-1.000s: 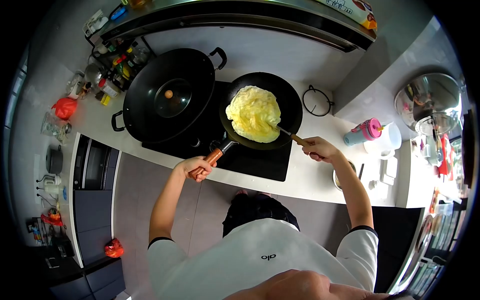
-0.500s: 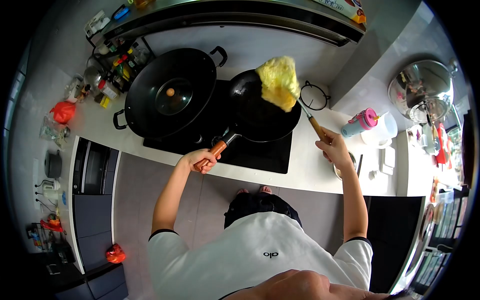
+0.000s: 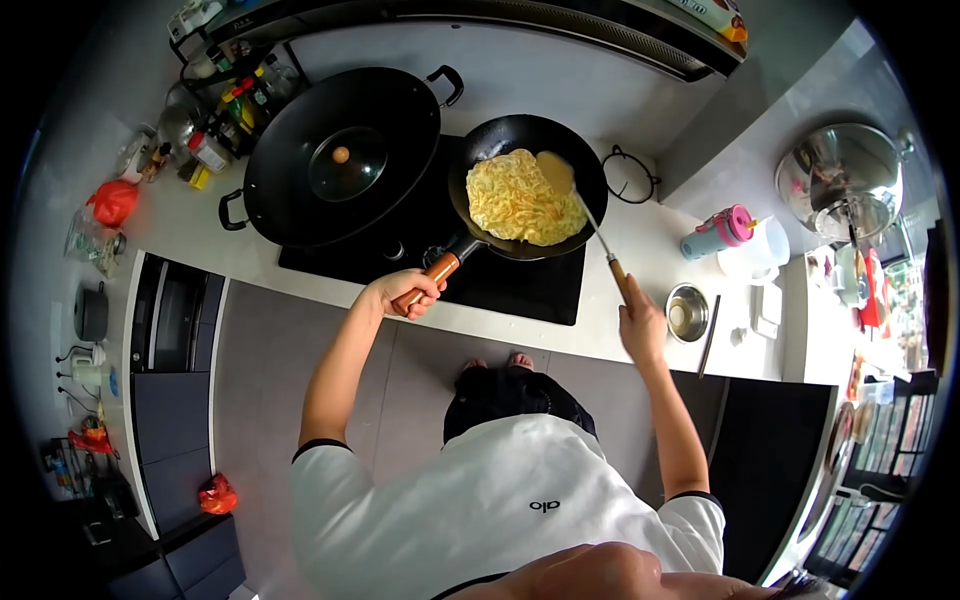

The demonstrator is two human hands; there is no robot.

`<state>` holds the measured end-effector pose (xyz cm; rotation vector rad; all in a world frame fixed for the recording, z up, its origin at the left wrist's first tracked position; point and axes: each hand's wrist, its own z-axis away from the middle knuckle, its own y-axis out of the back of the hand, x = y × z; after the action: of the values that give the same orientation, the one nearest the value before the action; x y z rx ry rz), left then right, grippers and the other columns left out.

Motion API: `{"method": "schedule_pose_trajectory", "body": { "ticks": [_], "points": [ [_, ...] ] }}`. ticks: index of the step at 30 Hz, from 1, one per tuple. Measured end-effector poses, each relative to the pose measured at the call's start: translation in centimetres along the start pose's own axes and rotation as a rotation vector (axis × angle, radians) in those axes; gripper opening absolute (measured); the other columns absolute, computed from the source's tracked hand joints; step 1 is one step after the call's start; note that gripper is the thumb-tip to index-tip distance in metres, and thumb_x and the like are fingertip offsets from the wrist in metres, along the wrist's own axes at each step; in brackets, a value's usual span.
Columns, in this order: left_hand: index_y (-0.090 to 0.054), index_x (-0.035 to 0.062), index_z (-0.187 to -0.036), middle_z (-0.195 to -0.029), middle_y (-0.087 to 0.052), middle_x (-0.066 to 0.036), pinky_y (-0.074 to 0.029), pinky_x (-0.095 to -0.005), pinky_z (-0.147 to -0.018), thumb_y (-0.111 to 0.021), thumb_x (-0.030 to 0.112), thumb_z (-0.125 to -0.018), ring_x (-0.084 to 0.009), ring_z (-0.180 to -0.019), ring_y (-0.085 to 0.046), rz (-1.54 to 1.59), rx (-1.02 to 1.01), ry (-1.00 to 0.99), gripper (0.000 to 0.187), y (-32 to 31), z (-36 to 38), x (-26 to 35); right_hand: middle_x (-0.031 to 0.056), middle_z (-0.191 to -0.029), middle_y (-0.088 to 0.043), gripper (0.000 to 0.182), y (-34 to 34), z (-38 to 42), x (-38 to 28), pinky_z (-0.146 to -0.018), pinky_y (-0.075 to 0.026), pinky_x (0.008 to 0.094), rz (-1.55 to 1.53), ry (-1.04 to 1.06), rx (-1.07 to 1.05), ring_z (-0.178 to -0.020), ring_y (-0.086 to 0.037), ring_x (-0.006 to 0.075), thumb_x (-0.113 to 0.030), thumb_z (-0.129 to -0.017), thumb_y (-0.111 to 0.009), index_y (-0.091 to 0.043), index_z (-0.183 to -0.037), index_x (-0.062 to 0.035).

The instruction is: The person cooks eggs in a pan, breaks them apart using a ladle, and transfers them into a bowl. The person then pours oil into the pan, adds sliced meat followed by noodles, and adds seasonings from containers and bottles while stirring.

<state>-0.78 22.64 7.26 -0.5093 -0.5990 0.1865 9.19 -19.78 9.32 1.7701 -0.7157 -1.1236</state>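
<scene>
My left hand [image 3: 408, 294] is wrapped round the brown wooden handle of a black frying pan [image 3: 512, 132] on the cooktop. Spread flat in the pan lies a yellow omelette [image 3: 520, 205], its surface flecked with orange. My right hand [image 3: 642, 325] is closed on the wooden handle of a spatula [image 3: 598, 228]. The spatula's blade reaches into the pan at the omelette's upper right edge. On the left, a large black wok [image 3: 280, 170] stands with a glass lid [image 3: 348, 165] topped by a round knob inside its rim.
The black cooktop [image 3: 520, 292] sits in a white counter. To the right are a metal bowl [image 3: 688, 312], chopsticks [image 3: 710, 335], a wire ring stand [image 3: 632, 172] and a pink-lidded cup [image 3: 718, 232]. Bottles [image 3: 245, 105] crowd the left corner. A range hood [image 3: 560, 22] hangs above.
The omelette, lifted on the spatula before, now lies flat in the pan. My right hand has come lower and a little left; my left hand keeps its hold on the pan.
</scene>
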Motion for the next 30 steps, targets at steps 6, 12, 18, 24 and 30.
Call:
{"method": "schedule_pose_trajectory", "body": {
  "ticks": [6, 12, 18, 24, 30],
  "points": [
    [-0.047, 0.0074, -0.095, -0.060, -0.050, -0.001, -0.037, -0.0237, -0.037, -0.061, 0.009, -0.078, -0.0095, -0.039, -0.046, -0.009, -0.003, -0.004, 0.022, -0.6, 0.4, 0.2, 0.0028, -0.062, -0.054, 0.043, 5.7, -3.9, -0.9, -0.036, -0.033, 0.0242, -0.719, -0.509, -0.530, -0.042, -0.044, 0.0072, -0.013, -0.078, -0.064, -0.060, -0.121, -0.0063],
    [-0.047, 0.0071, -0.096, -0.059, -0.049, -0.001, -0.037, -0.0239, -0.036, -0.060, 0.009, -0.078, -0.0099, -0.039, -0.045, -0.010, 0.005, -0.010, 0.022, -0.8, 0.4, 0.3, 0.0024, -0.058, -0.053, 0.033, 6.7, -8.4, -1.3, -0.037, -0.035, 0.0242, -0.489, -0.366, -0.685, -0.042, -0.046, 0.0082, -0.011, -0.076, -0.061, -0.066, -0.109, -0.0059],
    [-0.046, 0.0068, -0.096, -0.059, -0.049, -0.002, -0.036, -0.0239, -0.035, -0.060, 0.008, -0.079, -0.0104, -0.038, -0.044, -0.001, -0.023, -0.019, 0.022, -0.5, 0.1, 0.1, 0.0035, -0.058, -0.053, 0.032, 4.7, -11.8, 0.4, -0.040, -0.039, 0.0268, -0.239, -0.227, -0.568, -0.044, -0.049, 0.0114, -0.014, -0.076, -0.060, -0.067, -0.106, -0.0077],
    [-0.046, 0.0069, -0.096, -0.059, -0.049, -0.002, -0.036, -0.0236, -0.035, -0.060, 0.008, -0.079, -0.0103, -0.039, -0.044, 0.015, -0.009, -0.030, 0.022, -0.8, 0.1, -0.2, -0.0002, -0.057, -0.048, 0.035, 6.7, -9.9, -1.0, -0.036, -0.032, 0.0241, -0.424, -0.312, -0.732, -0.041, -0.041, 0.0072, -0.011, -0.081, -0.058, -0.065, -0.115, -0.0075],
    [-0.046, 0.0072, -0.096, -0.059, -0.049, -0.002, -0.036, -0.0237, -0.035, -0.059, 0.008, -0.079, -0.0103, -0.038, -0.045, 0.007, -0.006, -0.017, 0.022, -0.9, 0.1, -0.3, 0.0000, -0.056, -0.048, 0.036, 5.1, -9.8, -0.1, -0.038, -0.036, 0.0257, -0.311, -0.297, -0.676, -0.043, -0.045, 0.0091, -0.014, -0.078, -0.059, -0.065, -0.113, -0.0068]
  ]
}}
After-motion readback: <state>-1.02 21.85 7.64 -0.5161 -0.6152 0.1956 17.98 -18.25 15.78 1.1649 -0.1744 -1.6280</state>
